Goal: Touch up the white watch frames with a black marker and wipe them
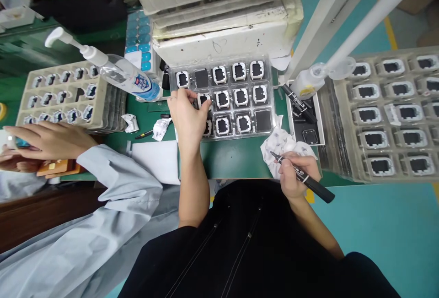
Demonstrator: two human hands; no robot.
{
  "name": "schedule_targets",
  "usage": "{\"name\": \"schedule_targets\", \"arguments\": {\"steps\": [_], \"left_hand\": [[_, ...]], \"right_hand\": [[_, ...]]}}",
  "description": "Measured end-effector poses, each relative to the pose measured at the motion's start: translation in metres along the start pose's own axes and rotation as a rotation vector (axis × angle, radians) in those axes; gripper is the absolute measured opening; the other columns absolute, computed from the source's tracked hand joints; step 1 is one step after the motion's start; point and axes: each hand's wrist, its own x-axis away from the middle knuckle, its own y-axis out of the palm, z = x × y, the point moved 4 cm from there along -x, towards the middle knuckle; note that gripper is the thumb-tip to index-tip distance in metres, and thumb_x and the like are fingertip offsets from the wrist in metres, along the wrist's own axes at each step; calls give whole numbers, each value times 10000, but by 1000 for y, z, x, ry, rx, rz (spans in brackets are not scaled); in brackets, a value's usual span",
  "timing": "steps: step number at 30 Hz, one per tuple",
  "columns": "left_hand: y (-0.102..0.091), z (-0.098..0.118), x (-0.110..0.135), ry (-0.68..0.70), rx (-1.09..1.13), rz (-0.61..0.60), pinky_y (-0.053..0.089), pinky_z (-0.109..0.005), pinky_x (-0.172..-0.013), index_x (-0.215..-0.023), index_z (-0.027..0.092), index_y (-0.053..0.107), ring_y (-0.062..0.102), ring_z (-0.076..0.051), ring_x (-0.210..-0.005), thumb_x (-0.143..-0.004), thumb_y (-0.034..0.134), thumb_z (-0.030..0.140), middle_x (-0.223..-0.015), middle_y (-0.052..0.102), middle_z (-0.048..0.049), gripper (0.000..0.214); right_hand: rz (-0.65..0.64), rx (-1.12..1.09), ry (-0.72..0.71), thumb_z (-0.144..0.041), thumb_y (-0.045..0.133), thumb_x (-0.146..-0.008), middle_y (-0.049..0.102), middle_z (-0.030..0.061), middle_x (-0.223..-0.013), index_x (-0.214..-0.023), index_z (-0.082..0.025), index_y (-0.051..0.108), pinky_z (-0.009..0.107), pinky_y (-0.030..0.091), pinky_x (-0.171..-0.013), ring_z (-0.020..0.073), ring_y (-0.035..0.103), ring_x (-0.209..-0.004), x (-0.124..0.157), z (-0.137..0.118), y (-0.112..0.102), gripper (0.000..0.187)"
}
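A clear plastic tray [270, 101] on the green table holds several small white-framed parts with black faces. My left hand [187, 115] reaches over its left side, fingers pinched on one white-framed part [203, 100] in the middle row. My right hand [297, 172] rests near the table's front edge, closed on a black marker pen [305, 180] and a crumpled white cloth [283, 144]. The pen's tip points up and left, away from the tray.
A co-worker's hand [48, 140] and pale blue sleeve [113, 183] lie at the left. A pump bottle [120, 76] lies tilted by a beige tray [25, 89]. Stacked trays [219, 23] stand behind; more filled trays [394, 115] and spare markers [300, 103] sit right.
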Motion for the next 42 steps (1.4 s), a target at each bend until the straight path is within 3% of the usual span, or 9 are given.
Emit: {"name": "schedule_targets", "arguments": {"steps": [6, 8, 11, 14, 17, 23, 30, 37, 42], "left_hand": [[-12, 29, 33, -7, 403, 24, 588, -411, -941, -922, 272, 527, 726, -244, -934, -951, 881, 309, -941, 716, -22, 357], [-15, 45, 59, -66, 685, -60, 587, -327, -809, -978, 275, 530, 784, -211, -950, -1000, 885, 432, -992, 774, -19, 389], [-11, 64, 102, -235, 994, -263, 520, -264, -585, -1168, 284, 621, 780, -165, -708, -995, 919, 529, -924, 836, -4, 422], [0, 73, 135, -342, 1111, -424, 524, -252, -524, -1318, 253, 711, 805, -178, -661, -981, 934, 543, -887, 869, -26, 497], [13, 72, 153, -402, 1170, -444, 568, -248, -540, -1269, 220, 752, 822, -180, -669, -971, 946, 528, -891, 888, -50, 470], [28, 67, 169, -445, 1185, -490, 631, -260, -605, -1206, 214, 767, 856, -204, -755, -938, 972, 543, -872, 879, -48, 471], [29, 63, 174, -458, 1181, -544, 631, -246, -589, -1243, 197, 781, 847, -185, -714, -966, 956, 504, -902, 891, -61, 449], [29, 60, 174, -445, 1195, -574, 645, -234, -591, -1256, 188, 786, 846, -173, -703, -992, 937, 467, -910, 891, -56, 414], [29, 60, 174, -428, 1201, -578, 645, -225, -599, -1260, 192, 792, 846, -163, -712, -1009, 922, 443, -922, 894, -53, 378]], "right_hand": [[11, 33, 10, -425, 853, -963, 662, -58, -676, -981, -292, 661, 468, 712, -713, 237, 754, -635, -1, -5, 1, 234], [22, 44, 8, -449, 844, -967, 643, -63, -657, -967, -295, 648, 470, 715, -709, 233, 745, -616, -1, -7, 2, 250], [49, 34, -9, -443, 845, -965, 619, -73, -636, -958, -297, 639, 466, 708, -690, 224, 723, -579, -1, -8, 4, 253], [78, 9, -33, -416, 855, -957, 582, -87, -611, -962, -298, 647, 461, 693, -656, 214, 688, -538, -2, -8, 5, 239], [84, -8, -35, -428, 844, -968, 558, -93, -608, -957, -299, 646, 437, 663, -606, 194, 643, -502, -4, -9, 8, 237], [67, -36, -51, -436, 805, -1019, 479, -119, -551, -1003, -313, 643, 397, 591, -563, 191, 622, -484, -9, -20, 15, 204], [-37, 37, -113, -393, 792, -1065, 783, -34, -809, -1243, -308, 751, 407, 669, -648, 203, 789, -622, -9, -32, 15, 202], [-111, 78, -206, -329, 807, -1033, 758, -16, -820, -1257, -313, 735, 511, 754, -812, 273, 851, -853, -10, -27, 17, 236], [-168, 41, -256, -315, 791, -1040, 736, -25, -787, -1262, -308, 732, 531, 768, -790, 264, 832, -790, -11, -28, 18, 230]]}}
